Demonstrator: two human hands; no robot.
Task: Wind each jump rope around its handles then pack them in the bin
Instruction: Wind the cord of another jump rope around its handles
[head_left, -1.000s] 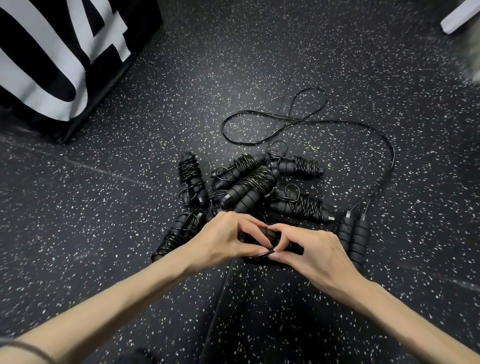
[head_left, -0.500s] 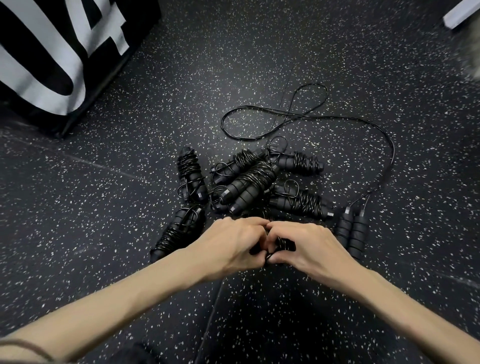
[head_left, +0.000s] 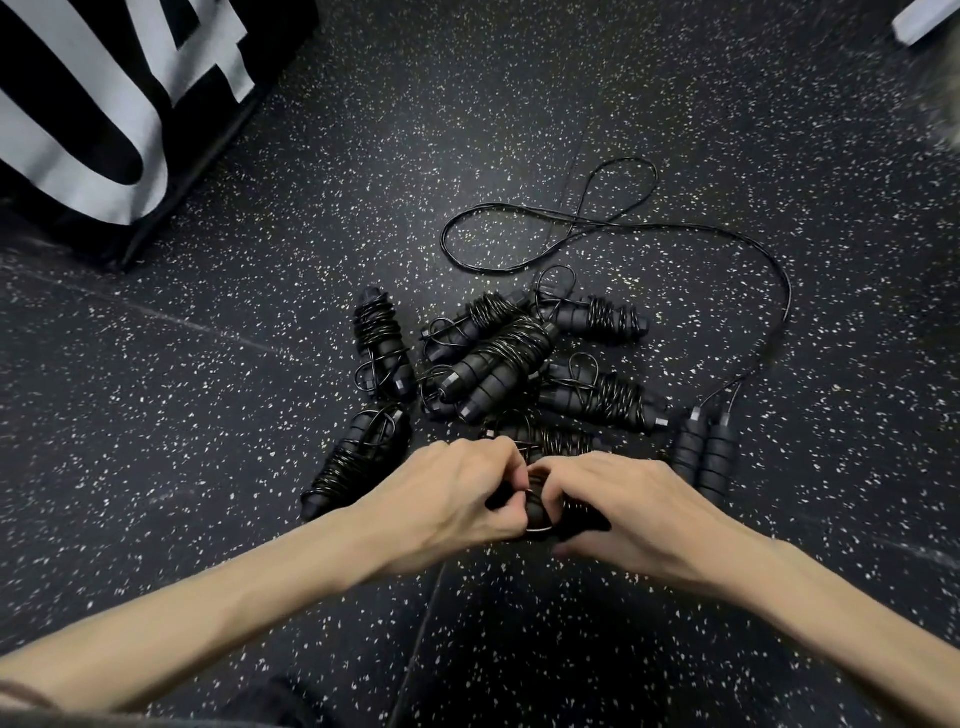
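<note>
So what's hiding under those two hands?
The left hand and right hand grip a black jump rope bundle. Only its middle shows, with cord looped round it; the ends are covered.

I read this as a gym: speckled black rubber flooring (head_left: 260, 415), jump ropes (head_left: 498, 358) piled on it, a numbered black block (head_left: 104, 104).

Glossy cord (head_left: 613, 228), speckled rubbery floor (head_left: 415, 156)
</note>
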